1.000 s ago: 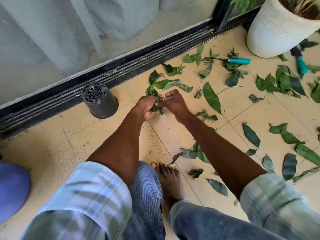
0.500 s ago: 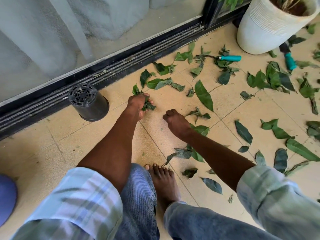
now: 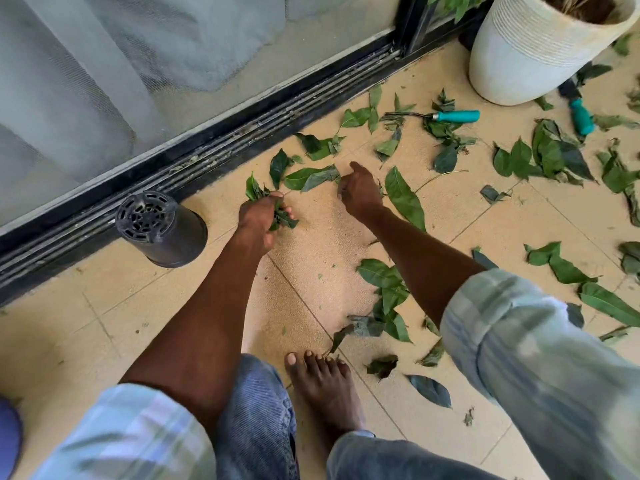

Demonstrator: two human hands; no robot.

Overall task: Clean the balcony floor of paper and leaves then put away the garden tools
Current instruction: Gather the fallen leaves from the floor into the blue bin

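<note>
Green leaves (image 3: pixel 403 199) lie scattered over the beige balcony tiles, most of them to the right. My left hand (image 3: pixel 258 221) grips a bunch of gathered leaves (image 3: pixel 282 216) just above the floor. To its right, my right hand (image 3: pixel 360 192) is down on the tiles, fingers curled at the tip of a pair of leaves (image 3: pixel 311 178). A teal-handled hand fork (image 3: pixel 453 116) lies among leaves farther back. A second teal-handled tool (image 3: pixel 581 116) lies beside the white planter. I see no paper.
A small black plastic pot (image 3: pixel 159 230) lies on its side by the sliding-door track (image 3: pixel 214 154). A large white ribbed planter (image 3: pixel 526 57) stands at the back right. My bare foot (image 3: pixel 322 386) is planted between my knees. A blue object (image 3: pixel 8 441) sits at the left edge.
My hands came apart: the left stayed put with its bunch of leaves, while the right dipped to the floor, then reached forward to the pair of leaves by the track.
</note>
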